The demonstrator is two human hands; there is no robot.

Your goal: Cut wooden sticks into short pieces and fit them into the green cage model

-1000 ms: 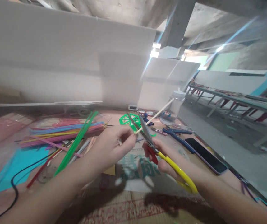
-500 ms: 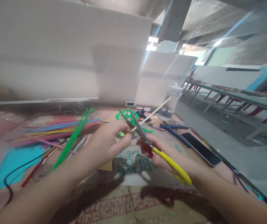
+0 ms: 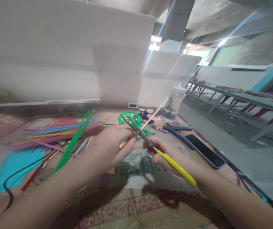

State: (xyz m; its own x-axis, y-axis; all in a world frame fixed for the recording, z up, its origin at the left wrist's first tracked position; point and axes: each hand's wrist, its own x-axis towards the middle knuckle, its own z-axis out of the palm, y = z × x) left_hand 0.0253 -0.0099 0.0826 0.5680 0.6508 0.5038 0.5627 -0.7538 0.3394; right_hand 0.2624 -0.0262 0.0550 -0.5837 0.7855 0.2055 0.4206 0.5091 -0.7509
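My right hand [image 3: 162,154] is closed around the yellow handle of a pair of scissors [image 3: 172,163]. The blades point up and left, nearly closed across a thin pale stick [image 3: 155,112]. My left hand [image 3: 114,143] pinches the stick's lower end between thumb and forefinger, close beside the blades. From there the stick slants up to the right, its far end in front of a clear bottle [image 3: 174,101]. Just behind the blades a green frame of spokes [image 3: 129,118] lies on the table. My fingers partly hide the pinched end.
Bundles of coloured pipe cleaners [image 3: 62,132] lie at left, with green strips [image 3: 75,140] across them and a blue sheet [image 3: 14,168] nearby. At right are blue-handled pliers [image 3: 179,135] and a phone [image 3: 205,151]. A small digital display [image 3: 133,105] stands near the white panel [image 3: 62,63].
The scissor blades have drawn closer together on the stick, and the handles have come together. The stick has shifted slightly left and tilted more steeply.
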